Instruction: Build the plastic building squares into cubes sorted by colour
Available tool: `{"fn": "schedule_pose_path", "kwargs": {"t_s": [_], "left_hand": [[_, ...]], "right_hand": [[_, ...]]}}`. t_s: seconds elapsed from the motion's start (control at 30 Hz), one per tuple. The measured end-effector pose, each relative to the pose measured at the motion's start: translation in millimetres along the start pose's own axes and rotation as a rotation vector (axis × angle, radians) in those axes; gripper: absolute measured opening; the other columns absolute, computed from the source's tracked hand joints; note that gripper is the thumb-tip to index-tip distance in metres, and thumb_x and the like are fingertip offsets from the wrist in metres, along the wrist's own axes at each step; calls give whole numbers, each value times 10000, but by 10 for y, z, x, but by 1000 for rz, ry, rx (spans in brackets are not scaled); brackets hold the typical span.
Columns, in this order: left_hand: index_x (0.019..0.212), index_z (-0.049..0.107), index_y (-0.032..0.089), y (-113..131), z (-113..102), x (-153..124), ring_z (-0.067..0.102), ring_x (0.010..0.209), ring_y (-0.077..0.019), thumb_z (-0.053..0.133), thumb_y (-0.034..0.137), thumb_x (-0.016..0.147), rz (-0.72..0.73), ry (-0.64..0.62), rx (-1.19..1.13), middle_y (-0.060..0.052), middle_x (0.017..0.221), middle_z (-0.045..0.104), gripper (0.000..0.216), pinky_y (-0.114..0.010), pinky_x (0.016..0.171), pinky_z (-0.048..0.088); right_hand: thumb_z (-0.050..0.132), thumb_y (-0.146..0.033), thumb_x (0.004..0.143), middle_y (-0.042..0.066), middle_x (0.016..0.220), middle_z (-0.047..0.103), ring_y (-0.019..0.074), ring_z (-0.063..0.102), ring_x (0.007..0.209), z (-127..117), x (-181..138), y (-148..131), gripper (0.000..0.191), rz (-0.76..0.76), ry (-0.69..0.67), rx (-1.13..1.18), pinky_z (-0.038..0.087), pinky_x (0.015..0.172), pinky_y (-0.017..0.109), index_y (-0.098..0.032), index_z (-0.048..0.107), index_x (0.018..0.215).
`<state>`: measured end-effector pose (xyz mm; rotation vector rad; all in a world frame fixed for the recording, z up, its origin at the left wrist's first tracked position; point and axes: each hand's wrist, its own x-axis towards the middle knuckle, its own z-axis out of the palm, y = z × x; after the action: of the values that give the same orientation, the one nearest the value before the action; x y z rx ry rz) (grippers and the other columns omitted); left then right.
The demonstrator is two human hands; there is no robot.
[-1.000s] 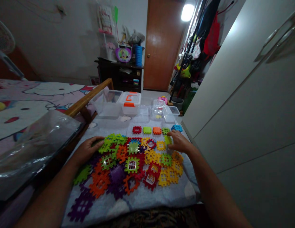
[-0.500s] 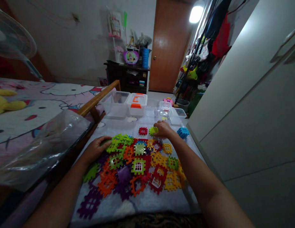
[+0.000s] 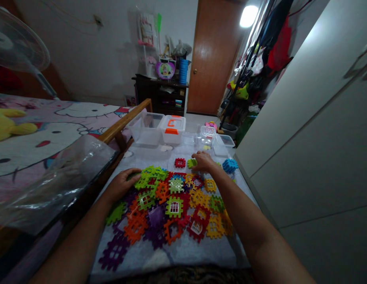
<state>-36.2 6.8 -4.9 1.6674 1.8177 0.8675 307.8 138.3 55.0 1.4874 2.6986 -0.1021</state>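
My right hand [image 3: 203, 161] is closed on a small lime-green building tile [image 3: 191, 163] with notched edges, at the far side of the spread of tiles. Just left of it lies a red window tile [image 3: 180, 163]. My left hand [image 3: 126, 182] rests at the left edge of a heap of lime-green tiles [image 3: 150, 176], touching it with thumb and fingers apart. Orange tiles [image 3: 136, 227], purple tiles [image 3: 114, 252], red tiles [image 3: 198, 223] and yellow tiles [image 3: 214, 227] overlap between my arms. A pale green window tile [image 3: 174, 207] lies on top.
Clear plastic bins [image 3: 148, 130] and a lidded box with orange clips [image 3: 173, 129] stand along the far edge. Blue tiles [image 3: 230, 165] are stacked at the right. A wooden rail [image 3: 124, 126] and plastic bag [image 3: 79, 169] lie left; a pale cabinet [image 3: 313, 130] borders the right.
The view has shifted slightly, moving everything a little to the right in the picture. Both hands keep about the same places relative to the tiles.
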Motion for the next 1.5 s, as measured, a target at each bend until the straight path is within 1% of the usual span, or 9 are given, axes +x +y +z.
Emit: {"fn": "schedule_pose_path", "kwargs": {"t_s": [0.2,0.37,0.5,0.63,0.83,0.93,1.07,1.23,1.5], "left_hand": [[1100,694,194,-12,-2,-5,640,1065,-290,564,662,761,5,11,8,-85,1133,711,593,-386,977,472],[1049,707,199,-35,-20,-6,659,1007,-272,579,641,761,12,1,0,-61,1066,727,543,-325,896,508],[1001,707,205,-41,-50,2,667,958,-265,570,635,776,35,-23,25,-45,995,734,504,-305,871,513],[996,693,201,-40,-50,8,664,953,-272,551,648,786,23,-16,29,-51,987,729,513,-314,864,513],[1083,665,191,-9,-29,-6,658,1009,-280,563,674,769,0,-5,-8,-77,1069,718,584,-355,932,498],[1089,670,201,3,-32,-11,662,1018,-283,574,675,759,0,5,2,-76,1082,720,586,-360,943,497],[1068,692,208,23,-35,-16,669,1011,-279,588,664,745,10,17,4,-65,1070,730,568,-345,924,510],[1064,697,206,29,-32,-18,675,981,-272,586,650,750,-11,20,10,-61,1058,732,555,-342,919,511],[1072,693,203,15,-30,-16,642,1059,-301,583,650,757,11,-5,-17,-70,1100,720,558,-352,931,511]], "right_hand": [[654,-235,807,131,1173,632,222,592,1042,-100,-326,156,429,-29,179,275,459,881,327,-147,591,1223],[582,-180,846,72,951,697,164,639,804,-65,-887,403,268,21,70,448,488,710,271,-156,639,1107],[635,-175,813,100,1118,671,208,622,997,112,-1129,435,303,-2,16,384,480,858,322,-170,645,1115],[717,-189,737,114,1134,642,246,576,1062,260,-1111,353,369,-21,-10,265,440,918,350,-170,656,1100],[670,-132,738,70,977,640,192,576,899,260,-1094,382,246,16,46,307,433,786,280,-173,660,980],[570,-79,777,32,835,625,154,558,764,222,-1126,422,131,79,138,364,403,695,251,-176,631,841],[536,-65,795,43,871,605,153,542,777,242,-1158,428,132,168,272,317,380,683,249,-178,598,822],[614,-155,808,47,898,597,161,543,795,330,-1243,445,37,62,152,316,402,702,260,-176,599,834],[715,-271,760,83,1030,593,210,555,949,349,-1297,455,251,27,48,335,445,845,323,-177,624,975]]}}
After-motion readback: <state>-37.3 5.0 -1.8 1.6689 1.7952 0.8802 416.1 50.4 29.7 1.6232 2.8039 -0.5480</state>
